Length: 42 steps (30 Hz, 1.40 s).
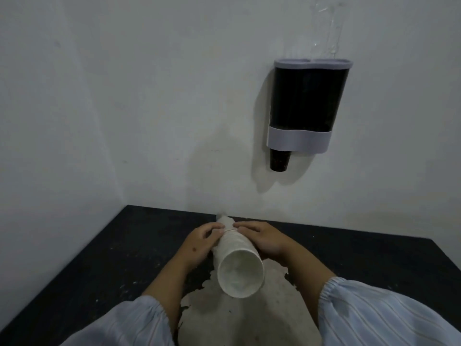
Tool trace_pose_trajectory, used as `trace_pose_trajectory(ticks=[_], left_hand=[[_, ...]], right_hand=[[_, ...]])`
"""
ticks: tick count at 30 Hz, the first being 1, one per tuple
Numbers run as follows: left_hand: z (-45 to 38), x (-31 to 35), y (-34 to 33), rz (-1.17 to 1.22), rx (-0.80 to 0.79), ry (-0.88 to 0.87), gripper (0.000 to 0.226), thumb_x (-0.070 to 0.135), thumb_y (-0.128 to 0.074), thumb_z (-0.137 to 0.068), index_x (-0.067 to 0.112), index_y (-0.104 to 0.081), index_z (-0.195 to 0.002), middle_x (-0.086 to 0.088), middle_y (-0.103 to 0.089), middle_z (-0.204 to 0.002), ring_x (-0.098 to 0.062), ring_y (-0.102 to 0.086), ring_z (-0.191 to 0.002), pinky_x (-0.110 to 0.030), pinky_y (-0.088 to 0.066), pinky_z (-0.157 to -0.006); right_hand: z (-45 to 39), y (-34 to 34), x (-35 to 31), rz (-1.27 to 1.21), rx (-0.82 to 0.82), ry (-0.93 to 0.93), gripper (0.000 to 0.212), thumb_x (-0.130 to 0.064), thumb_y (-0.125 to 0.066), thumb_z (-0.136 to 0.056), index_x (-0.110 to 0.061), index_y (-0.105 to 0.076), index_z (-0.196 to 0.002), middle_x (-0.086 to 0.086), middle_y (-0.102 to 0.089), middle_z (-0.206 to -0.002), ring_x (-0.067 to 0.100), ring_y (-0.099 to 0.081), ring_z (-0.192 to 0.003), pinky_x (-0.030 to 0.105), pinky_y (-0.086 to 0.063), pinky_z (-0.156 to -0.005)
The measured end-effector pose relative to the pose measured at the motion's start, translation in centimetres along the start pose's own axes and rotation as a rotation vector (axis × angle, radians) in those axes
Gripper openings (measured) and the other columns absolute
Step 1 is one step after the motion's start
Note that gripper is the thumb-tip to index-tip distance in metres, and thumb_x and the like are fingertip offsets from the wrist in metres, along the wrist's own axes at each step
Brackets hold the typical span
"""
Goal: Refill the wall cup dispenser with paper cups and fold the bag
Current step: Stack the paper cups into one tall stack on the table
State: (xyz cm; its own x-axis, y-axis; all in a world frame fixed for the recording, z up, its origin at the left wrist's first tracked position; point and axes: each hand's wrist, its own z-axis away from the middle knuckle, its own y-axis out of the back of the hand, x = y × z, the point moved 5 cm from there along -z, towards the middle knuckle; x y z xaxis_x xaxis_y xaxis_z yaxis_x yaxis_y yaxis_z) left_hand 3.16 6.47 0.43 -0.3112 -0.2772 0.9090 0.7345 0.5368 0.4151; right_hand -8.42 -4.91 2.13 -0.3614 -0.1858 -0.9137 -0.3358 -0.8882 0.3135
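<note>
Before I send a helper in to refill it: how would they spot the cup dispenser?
On the pale wall above the black table, look right of the hands. The cup dispenser is a dark tapered box with grey bands at top and bottom, and one black cup pokes out below.

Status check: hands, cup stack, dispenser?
Left hand and right hand both grip the bagged white paper cup stack on the table. Black wall dispenser untouched. Nothing in the way.
</note>
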Motion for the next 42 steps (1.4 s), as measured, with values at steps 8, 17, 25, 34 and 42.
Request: trace_pose_trajectory(ticks=[8, 17, 25, 34, 42], left_hand=[[-0.2, 4.1, 0.7, 0.030, 0.119, -0.113, 0.025, 0.009, -0.049, -0.094, 0.022, -0.063, -0.077, 0.006, -0.063, -0.079, 0.000, -0.057, -0.069, -0.010, -0.044, -0.059], [-2.3, 7.9, 1.3, 0.095, 0.164, -0.101, 0.037, 0.019, -0.033, -0.098, 0.014, -0.056, -0.069, -0.010, -0.062, -0.067, -0.024, -0.058, -0.067, -0.042, -0.050, -0.074], [-3.0, 10.2, 1.2, 0.057, 0.106, -0.124, 0.050, 0.047, -0.026, -0.098, 0.015, -0.059, -0.079, -0.012, -0.062, -0.072, -0.019, -0.054, -0.066, -0.033, -0.045, -0.071], [-2.7, 12.8, 1.5, 0.027, 0.154, -0.246, 0.038, 0.036, -0.023, -0.101, 0.020, -0.056, -0.090, 0.003, -0.054, -0.091, -0.009, -0.049, -0.083, -0.028, -0.037, -0.083], [-3.4, 16.6, 2.0, 0.243, 0.078, -0.539, 0.058, 0.029, -0.044, -0.095, 0.018, -0.020, -0.146, 0.004, -0.039, -0.135, -0.011, -0.040, -0.124, -0.015, -0.041, -0.091]], right_hand=[[1.4, 2.8, -2.5, -0.123, 0.112, 0.143, 0.016, -0.024, -0.049, -0.096, -0.019, -0.061, -0.104, 0.007, -0.061, -0.102, 0.017, -0.063, -0.076, 0.020, -0.055, -0.051], [2.7, 5.2, -6.5, -0.280, 0.118, 0.277, 0.022, -0.018, -0.042, -0.098, -0.023, -0.062, -0.104, -0.002, -0.057, -0.114, 0.026, -0.069, -0.083, 0.030, -0.060, -0.064], [2.4, 6.7, -7.8, -0.235, 0.174, 0.388, 0.041, -0.019, -0.059, -0.089, -0.027, -0.052, -0.129, 0.009, -0.056, -0.125, 0.033, -0.061, -0.107, 0.038, -0.060, -0.075], [1.9, 7.4, -8.5, 0.034, 0.337, 0.429, 0.042, -0.032, -0.062, -0.087, -0.024, -0.051, -0.127, 0.000, -0.058, -0.121, 0.017, -0.056, -0.109, 0.018, -0.047, -0.073], [2.0, 7.2, -11.3, 0.019, 0.350, 0.564, 0.089, -0.026, -0.072, -0.080, -0.028, -0.014, -0.148, -0.001, -0.033, -0.149, 0.016, -0.039, -0.132, 0.031, -0.042, -0.101]])
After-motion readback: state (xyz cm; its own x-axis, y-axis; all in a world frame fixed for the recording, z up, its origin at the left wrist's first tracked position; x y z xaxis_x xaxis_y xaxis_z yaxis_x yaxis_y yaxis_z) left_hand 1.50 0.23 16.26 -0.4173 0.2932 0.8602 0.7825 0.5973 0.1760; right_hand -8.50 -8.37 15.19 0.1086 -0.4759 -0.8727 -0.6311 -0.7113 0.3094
